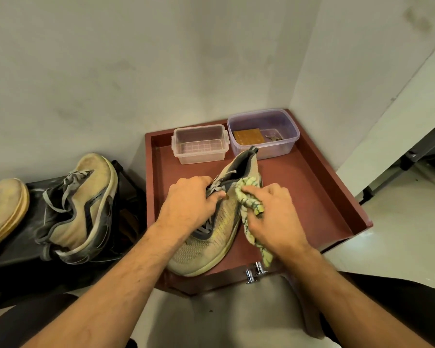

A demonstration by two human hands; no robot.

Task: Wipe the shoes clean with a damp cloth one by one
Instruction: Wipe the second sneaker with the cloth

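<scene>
Shoe (pixel 211 229), a beige mesh trainer with grey laces, lies on the red-brown tray top (pixel 319 197) of a small cabinet set in the room's corner, its toe toward the person and its heel toward the wall. The left hand (pixel 190 204) grips it over the laces, fingers curled around the tongue area with the thumb pressed against the upper. The right hand (pixel 274 217) holds a yellow-green cloth (pixel 249 197) bunched against the shoe's right side, fingers curled over the fabric; a tail of cloth hangs down past the wrist.

At the back of the tray stand two lidless plastic boxes side by side. The clear box (pixel 200 144) on the left shows only its ribbed floor. The purple-tinted box (pixel 264 133) holds a flat orange-brown square and some small grey bits, too indistinct to name.

Two more worn shoes (pixel 81 209) rest on a dark stand to the left.
</scene>
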